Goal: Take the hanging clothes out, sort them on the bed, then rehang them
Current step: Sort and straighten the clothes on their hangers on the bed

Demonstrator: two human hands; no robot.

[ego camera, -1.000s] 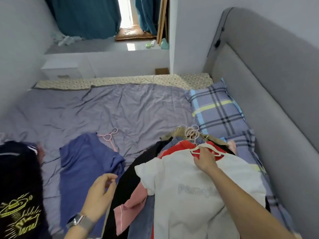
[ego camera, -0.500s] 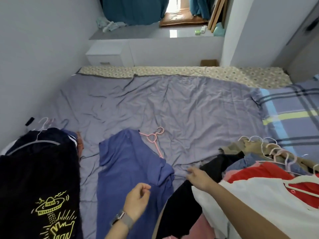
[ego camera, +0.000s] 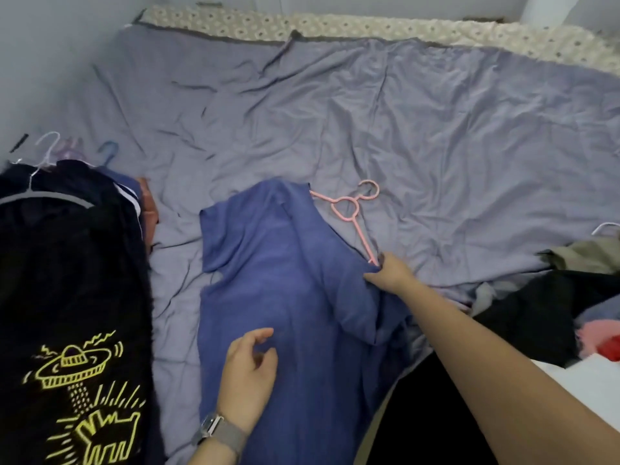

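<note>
At the far left edge of the bed lies a pile of dark clothes, topped by a black T-shirt [ego camera: 67, 297] with a yellow line drawing of a flying saucer and a figure printed on it. A grey hanger [ego camera: 50, 198] shows at its neck, and the hooks of several more hangers [ego camera: 53, 147], white, lilac and blue, stick out past the top of the pile onto the sheet. A strip of rust-coloured cloth [ego camera: 149, 203] peeks out at the pile's right side.

The grey-lilac bedsheet [ego camera: 335, 112] is creased all over, and a patterned cream border [ego camera: 335, 26] runs along its far edge.

In the middle lies a blue T-shirt [ego camera: 285, 280], spread flat on the sheet with its neck away from the person. The left hand [ego camera: 250, 374], a watch [ego camera: 214, 427] on its wrist, hovers over the lower part of the shirt with fingers loosely curled and holding nothing. A pink hanger [ego camera: 352, 209] lies partly under the shirt's right shoulder, its hook free on the sheet. The right hand [ego camera: 391, 271] pinches the shirt's edge just where the hanger's arm goes under the cloth; whether the fingers also touch the hanger cannot be told.

At the right lies a second heap [ego camera: 536, 297] of black, olive, pink, red and white garments, with one white hanger hook [ego camera: 605, 226] showing at the edge.
</note>
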